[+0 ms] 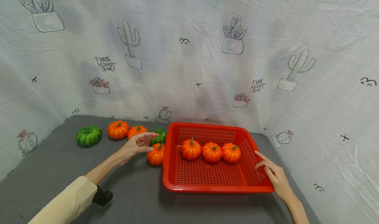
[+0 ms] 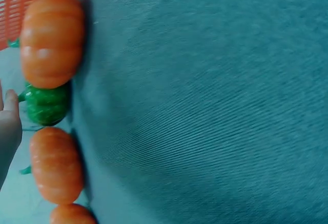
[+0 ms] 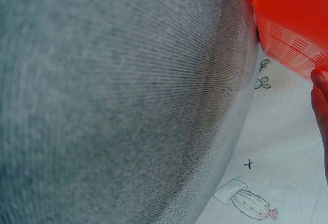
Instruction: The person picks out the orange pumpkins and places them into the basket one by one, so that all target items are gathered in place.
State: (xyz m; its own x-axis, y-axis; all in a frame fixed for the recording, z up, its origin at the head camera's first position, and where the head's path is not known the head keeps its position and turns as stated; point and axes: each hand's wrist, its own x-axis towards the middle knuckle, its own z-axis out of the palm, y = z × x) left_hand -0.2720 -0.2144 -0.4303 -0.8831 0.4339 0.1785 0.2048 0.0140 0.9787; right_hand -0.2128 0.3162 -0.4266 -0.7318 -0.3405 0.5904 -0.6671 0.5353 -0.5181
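In the head view my left hand reaches over the table with straight fingers and the thumb held apart. Its fingertips are by a dark green pumpkin, and the thumb is close to the stem of an orange pumpkin against the basket's left side. Nothing is in its grasp. My right hand holds the right rim of a red plastic basket, fingers hooked over the edge. Inside the basket sit three orange pumpkins in a row. One fingertip shows at the basket's edge in the right wrist view.
Left of the basket, two more orange pumpkins and a lighter green pumpkin stand along the back of the grey table. A white cloth with cactus drawings hangs behind and on both sides.
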